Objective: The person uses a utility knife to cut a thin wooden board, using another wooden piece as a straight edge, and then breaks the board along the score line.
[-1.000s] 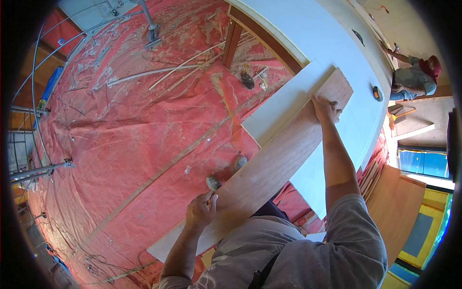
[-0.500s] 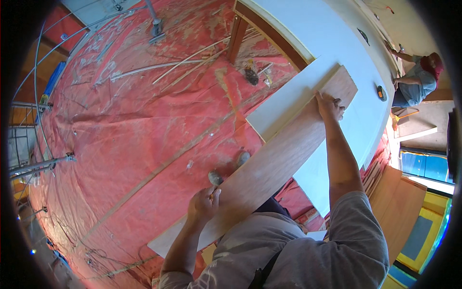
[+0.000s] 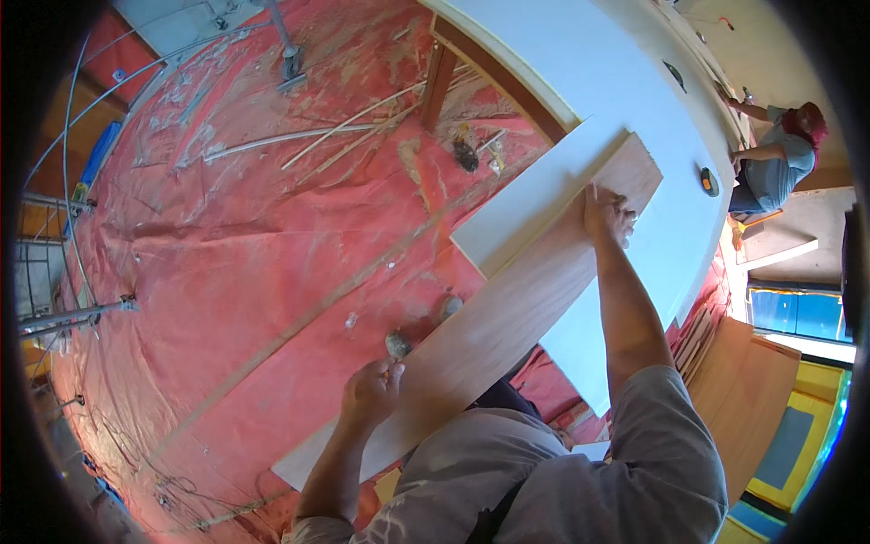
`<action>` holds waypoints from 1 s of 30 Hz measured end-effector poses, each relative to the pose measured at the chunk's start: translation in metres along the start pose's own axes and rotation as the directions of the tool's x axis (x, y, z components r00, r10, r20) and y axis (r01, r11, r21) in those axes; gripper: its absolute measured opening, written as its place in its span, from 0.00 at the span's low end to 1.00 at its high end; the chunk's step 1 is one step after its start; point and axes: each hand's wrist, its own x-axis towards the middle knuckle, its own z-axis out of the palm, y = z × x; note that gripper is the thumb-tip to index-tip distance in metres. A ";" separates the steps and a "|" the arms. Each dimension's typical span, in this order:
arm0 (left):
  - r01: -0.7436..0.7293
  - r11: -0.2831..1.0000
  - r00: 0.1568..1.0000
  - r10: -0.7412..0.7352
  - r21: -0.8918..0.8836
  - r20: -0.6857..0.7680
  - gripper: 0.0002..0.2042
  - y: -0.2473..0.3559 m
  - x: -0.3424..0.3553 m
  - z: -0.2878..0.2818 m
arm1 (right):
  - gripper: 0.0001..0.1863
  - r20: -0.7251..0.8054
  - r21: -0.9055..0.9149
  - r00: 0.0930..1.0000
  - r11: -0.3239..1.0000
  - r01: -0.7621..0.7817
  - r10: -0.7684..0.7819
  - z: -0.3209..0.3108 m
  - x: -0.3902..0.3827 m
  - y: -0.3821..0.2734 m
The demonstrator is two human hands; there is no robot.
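- Head view: wooden board (image 3: 517, 308) slants from the person's waist out over the white surface (image 3: 580, 326).
- Both hands hold it: left hand (image 3: 370, 392) curled at its near left edge, right hand (image 3: 607, 216) spanning its far part.
- Red sheeting (image 3: 236, 281) covers the floor.

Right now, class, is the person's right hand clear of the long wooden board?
No, the right hand is on the long wooden board, near its far end.

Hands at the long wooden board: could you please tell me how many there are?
2: the left hand at the left edge of the wooden board, toward its near end, and the right hand close to its far end. Any beneath it would be hidden.
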 end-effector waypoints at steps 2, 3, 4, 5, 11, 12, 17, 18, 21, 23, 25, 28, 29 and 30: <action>-0.087 0.996 0.994 0.084 -0.029 -0.067 0.12 0.003 0.017 -0.009 | 0.56 0.067 0.008 0.998 1.000 0.017 -0.018 -0.010 -0.009 -0.008; -0.131 0.991 0.987 0.126 -0.041 -0.097 0.11 0.008 0.030 -0.011 | 0.55 0.101 0.011 0.995 1.000 0.023 -0.024 -0.013 -0.013 -0.010; -0.295 0.954 0.944 0.301 0.062 -0.134 0.11 0.022 0.049 -0.015 | 0.52 0.102 -0.005 0.994 0.999 0.046 -0.045 -0.015 -0.011 -0.008; -0.442 0.881 0.871 0.467 0.170 -0.151 0.10 0.038 0.077 -0.019 | 0.52 0.123 -0.004 0.991 0.999 0.046 -0.046 -0.019 -0.012 -0.009; -0.392 0.814 0.909 0.414 -0.429 -0.045 0.11 0.197 0.236 0.035 | 0.56 0.286 -0.010 0.929 0.968 0.249 -0.236 -0.024 0.029 0.014; -0.436 0.805 0.892 0.447 -0.402 -0.071 0.12 0.225 0.264 0.055 | 0.57 0.328 0.011 0.886 0.939 0.344 -0.329 -0.022 0.050 0.032; -0.421 0.833 0.890 0.456 -0.358 0.013 0.13 0.331 0.378 0.153 | 0.62 0.344 0.009 0.811 0.866 0.501 -0.473 -0.032 0.051 0.039; -0.399 0.858 0.901 0.433 -0.324 0.038 0.13 0.349 0.391 0.166 | 0.63 0.352 0.047 0.804 0.867 0.496 -0.479 -0.035 0.049 0.040; -0.434 0.838 0.891 0.455 -0.333 -0.016 0.14 0.367 0.430 0.213 | 0.64 0.391 0.068 0.791 0.871 0.486 -0.471 -0.050 0.035 0.027; -0.447 0.831 0.885 0.465 -0.333 -0.027 0.14 0.381 0.437 0.233 | 0.64 0.432 0.050 0.791 0.887 0.459 -0.434 -0.057 0.036 0.027; -0.477 0.824 0.872 0.487 -0.306 -0.050 0.14 0.390 0.444 0.246 | 0.63 0.418 0.032 0.799 0.885 0.464 -0.433 -0.054 0.038 0.032; -0.523 0.820 0.849 0.525 -0.232 -0.058 0.14 0.399 0.450 0.254 | 0.63 0.409 0.018 0.808 0.889 0.457 -0.424 -0.055 0.039 0.033; -0.521 0.828 0.850 0.526 -0.210 -0.036 0.14 0.401 0.451 0.254 | 0.63 0.416 0.005 0.811 0.893 0.449 -0.410 -0.058 0.038 0.031; -0.519 0.834 0.851 0.525 -0.187 -0.016 0.14 0.403 0.451 0.254 | 0.63 0.423 -0.008 0.814 0.897 0.443 -0.398 -0.059 0.038 0.031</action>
